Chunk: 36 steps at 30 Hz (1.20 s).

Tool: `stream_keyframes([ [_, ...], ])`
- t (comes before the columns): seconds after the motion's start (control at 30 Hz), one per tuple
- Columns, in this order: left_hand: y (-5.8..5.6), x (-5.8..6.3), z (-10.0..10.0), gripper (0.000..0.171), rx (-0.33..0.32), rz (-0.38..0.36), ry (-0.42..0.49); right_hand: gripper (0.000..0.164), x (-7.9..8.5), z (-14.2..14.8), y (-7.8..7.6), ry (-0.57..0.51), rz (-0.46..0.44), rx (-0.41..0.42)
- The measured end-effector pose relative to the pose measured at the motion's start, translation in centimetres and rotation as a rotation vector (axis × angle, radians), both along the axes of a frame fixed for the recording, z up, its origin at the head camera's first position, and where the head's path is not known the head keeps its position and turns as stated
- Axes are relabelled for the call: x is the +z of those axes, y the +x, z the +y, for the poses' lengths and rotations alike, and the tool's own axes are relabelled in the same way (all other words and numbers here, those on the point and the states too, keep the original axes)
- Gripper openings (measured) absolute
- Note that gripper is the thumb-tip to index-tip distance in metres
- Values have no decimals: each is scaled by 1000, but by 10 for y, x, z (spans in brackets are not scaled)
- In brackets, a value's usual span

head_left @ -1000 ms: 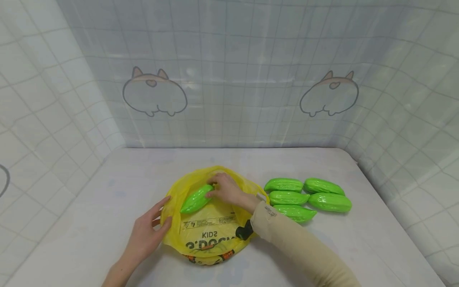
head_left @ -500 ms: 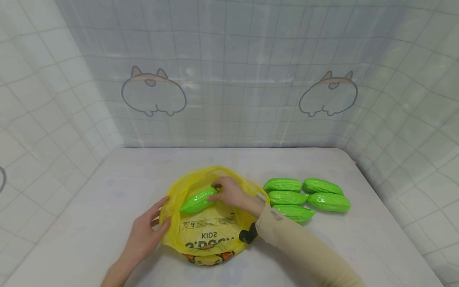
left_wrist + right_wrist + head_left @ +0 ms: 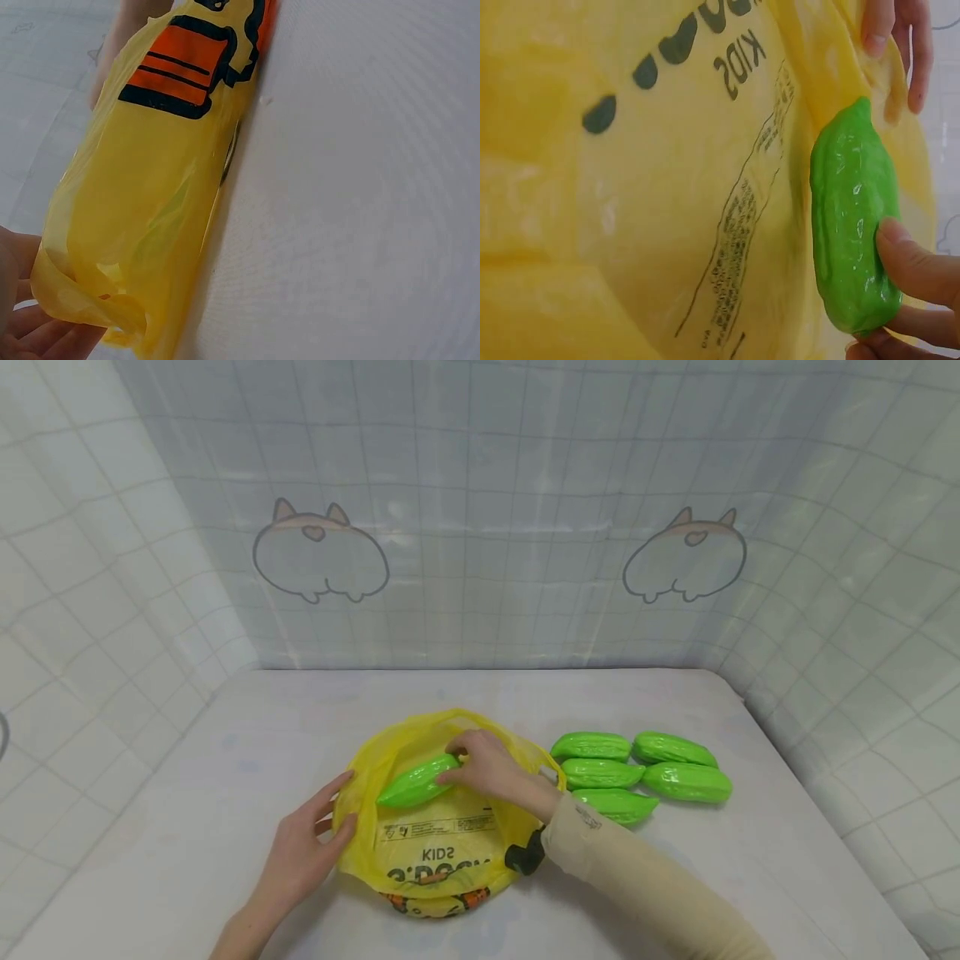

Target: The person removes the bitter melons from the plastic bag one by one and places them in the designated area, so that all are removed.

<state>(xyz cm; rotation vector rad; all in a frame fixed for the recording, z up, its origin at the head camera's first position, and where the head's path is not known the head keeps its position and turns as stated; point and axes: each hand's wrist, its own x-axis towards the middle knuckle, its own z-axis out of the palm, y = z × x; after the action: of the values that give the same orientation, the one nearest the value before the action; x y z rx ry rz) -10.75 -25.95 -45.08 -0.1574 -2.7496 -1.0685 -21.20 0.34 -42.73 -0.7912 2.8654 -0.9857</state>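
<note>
In the head view, a yellow plastic bag (image 3: 442,718) lies on the table with its mouth wide. Inside it my right hand (image 3: 491,768) pinches one end of a bright green toy bitter melon (image 3: 416,783), its thumb along the side. The melon's pointed end faces the bag's left wall, and its glossy ridged skin shows in the right wrist view. My left hand (image 3: 303,852) touches the bag's left rim with fairly straight, spread fingers, thumb apart from them. Close up in the left wrist view, those fingers (image 3: 56,334) lie against the folded rim.
Several more green bitter melons (image 3: 603,773) lie together on the white table (image 3: 480,689), right of the bag and near my right forearm. White grid-patterned walls (image 3: 502,593) with cartoon animal drawings enclose the back and sides.
My right hand has shifted slightly right and down inside the bag. The bitter melon's gripped end has moved with it, so it lies a little flatter. My left hand stays on the rim.
</note>
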Motion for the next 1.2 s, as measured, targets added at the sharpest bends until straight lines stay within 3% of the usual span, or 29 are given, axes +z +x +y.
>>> stream_keyframes([
  [0.47, 1, 0, 1, 60, 10, 1, -2, 42, 17, 18, 19, -24, 117, -27],
  [0.67, 0, -1, 1, 60, 15, -5, -5, 45, 19, 33, 30, -32, 117, -57],
  [0.97, 0, -1, 0, 61, 28, -42, 1, 45, 13, 52, 40, -83, 138, -105],
  [1.2, 0, -1, 1, 61, 22, -28, -3, 42, 7, 68, 49, -94, 169, -161],
])
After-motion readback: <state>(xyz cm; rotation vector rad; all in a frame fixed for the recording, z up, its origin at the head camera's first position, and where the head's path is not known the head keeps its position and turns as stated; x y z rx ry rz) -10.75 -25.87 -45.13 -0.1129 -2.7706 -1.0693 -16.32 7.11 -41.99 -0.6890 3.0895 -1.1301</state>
